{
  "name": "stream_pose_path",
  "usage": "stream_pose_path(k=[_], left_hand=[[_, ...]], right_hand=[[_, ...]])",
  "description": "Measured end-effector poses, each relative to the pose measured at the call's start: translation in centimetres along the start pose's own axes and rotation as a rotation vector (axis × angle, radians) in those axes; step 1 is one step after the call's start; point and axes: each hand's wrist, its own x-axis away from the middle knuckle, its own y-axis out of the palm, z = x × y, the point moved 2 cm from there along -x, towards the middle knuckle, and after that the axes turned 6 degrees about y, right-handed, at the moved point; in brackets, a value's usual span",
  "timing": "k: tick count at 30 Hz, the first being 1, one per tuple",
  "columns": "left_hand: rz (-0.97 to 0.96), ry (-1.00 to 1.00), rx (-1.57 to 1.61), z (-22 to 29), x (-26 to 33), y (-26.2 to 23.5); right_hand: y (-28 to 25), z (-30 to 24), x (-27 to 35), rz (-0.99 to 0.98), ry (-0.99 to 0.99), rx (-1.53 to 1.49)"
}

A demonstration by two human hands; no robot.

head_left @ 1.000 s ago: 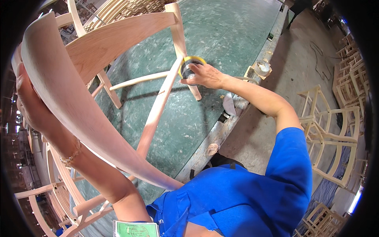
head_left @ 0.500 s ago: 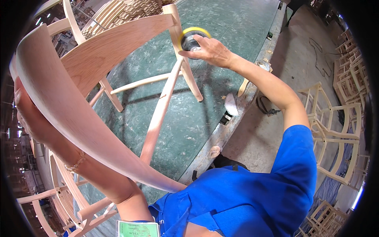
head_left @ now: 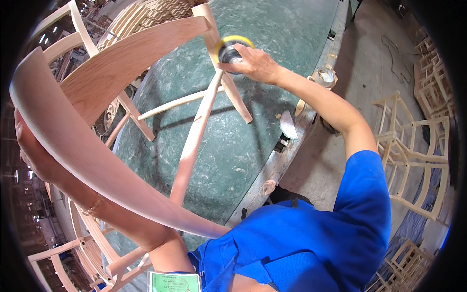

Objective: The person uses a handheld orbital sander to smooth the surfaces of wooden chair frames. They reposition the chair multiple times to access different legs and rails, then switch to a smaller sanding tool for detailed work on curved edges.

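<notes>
- Raised since a second ago: right hand (head_left: 255, 64), gripping a round black-and-yellow sander (head_left: 226, 50) against a pale wooden chair (head_left: 194, 138).
- Left hand (head_left: 39, 159), partly hidden, supports the chair's broad curved rail (head_left: 97, 165).
- Chair sits on the mottled green surface (head_left: 233, 165).

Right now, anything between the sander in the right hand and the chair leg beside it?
Nothing visible. The right hand holds the round sander right at the chair leg; whether they touch, I can't tell.

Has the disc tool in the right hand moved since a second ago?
Yes. Against the chair leg, the disc tool in the right hand has shifted up the picture, nearer the leg's top end.
</notes>
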Motion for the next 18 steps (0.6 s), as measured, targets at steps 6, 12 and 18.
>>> stream_pose_path(k=[6,12,18], left_hand=[[0.002,0.02,0.018,-0.4,-1.2,0.5],[-0.006,0.022,0.037,-0.6,-1.5,1.6],[0.003,0.03,0.024,-0.6,-2.3,1.0]], right_hand=[[1.1,-0.7,5.4,-0.09,0.03,-0.135],[2.2,-2.4,6.7,-0.161,0.053,-0.246],[1.9,-4.9,8.7,-0.241,0.086,-0.406]])
